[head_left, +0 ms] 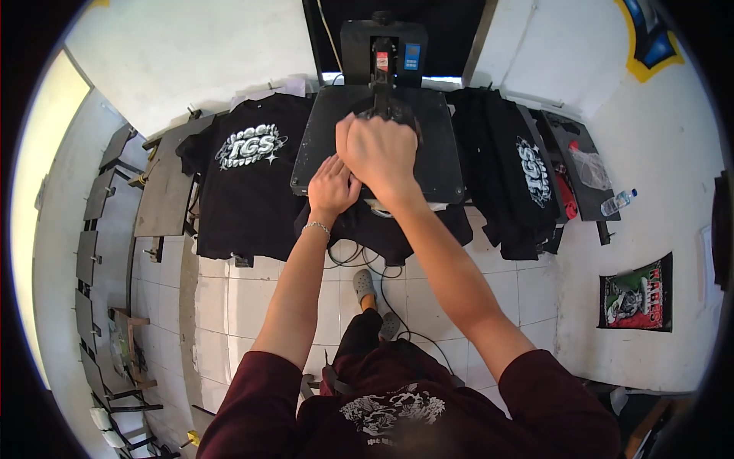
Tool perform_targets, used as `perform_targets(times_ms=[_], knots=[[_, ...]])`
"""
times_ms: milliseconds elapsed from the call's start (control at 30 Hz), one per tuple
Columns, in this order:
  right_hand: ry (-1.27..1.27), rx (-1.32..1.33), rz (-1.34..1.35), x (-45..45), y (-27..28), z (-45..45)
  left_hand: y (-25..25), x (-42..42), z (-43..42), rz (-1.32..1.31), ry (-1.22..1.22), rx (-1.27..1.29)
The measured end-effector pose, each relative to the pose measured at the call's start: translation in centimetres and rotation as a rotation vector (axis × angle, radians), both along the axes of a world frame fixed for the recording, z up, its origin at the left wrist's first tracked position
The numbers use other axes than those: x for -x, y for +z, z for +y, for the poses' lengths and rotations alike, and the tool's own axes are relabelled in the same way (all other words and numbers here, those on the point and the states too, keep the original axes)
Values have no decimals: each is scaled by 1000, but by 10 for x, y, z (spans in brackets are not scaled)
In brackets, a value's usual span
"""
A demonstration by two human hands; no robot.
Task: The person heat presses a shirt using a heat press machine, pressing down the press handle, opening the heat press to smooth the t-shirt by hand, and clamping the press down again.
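Observation:
A black heat press [317,126] stands in front of me, its square upper plate lowered. Closed in a fist over the lever at the middle of the plate, my right hand [378,153] hides most of the handle. My left hand [332,183] lies on the plate's front left part, fingers stretched forward beside the right hand. Black fabric [390,233], apparently a shirt, hangs from under the press. To the left lies a black T-shirt [245,199] with a white "TGS" print; another printed black shirt [497,176] lies to the right.
A water bottle [618,202] and a plastic bag [589,168] sit on a dark board at the right. Black cables [394,306] run over the tiled floor by my feet. Dark boards [164,183] line the left side. A poster [636,294] is on the right wall.

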State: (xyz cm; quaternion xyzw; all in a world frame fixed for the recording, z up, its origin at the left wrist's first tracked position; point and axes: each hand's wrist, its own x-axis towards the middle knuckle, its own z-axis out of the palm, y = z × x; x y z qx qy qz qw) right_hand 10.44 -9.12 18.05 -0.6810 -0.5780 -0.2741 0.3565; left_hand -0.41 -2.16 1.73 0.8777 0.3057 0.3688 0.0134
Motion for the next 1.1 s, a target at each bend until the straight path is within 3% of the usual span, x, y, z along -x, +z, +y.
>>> perform_targets(times_ms=[300,400,667,833,933,1100], knots=[[12,207,-17,3,-60,-16,1,-3,-20,-144,-18,141],[5,218,-3,5,-70,-18,-18,0,-13,-71,-2,35],[-16,-12,-8,8,-67,-14,-15,-2,-13,-78,39,56],[-5,78,64,9,-70,-16,-21,-2,-15,-128,21,112],[15,-70,22,6,-73,-13,-12,-2,-21,-107,43,166],[7,-103,2,6,-74,-12,-19,-1,-16,-115,13,113]])
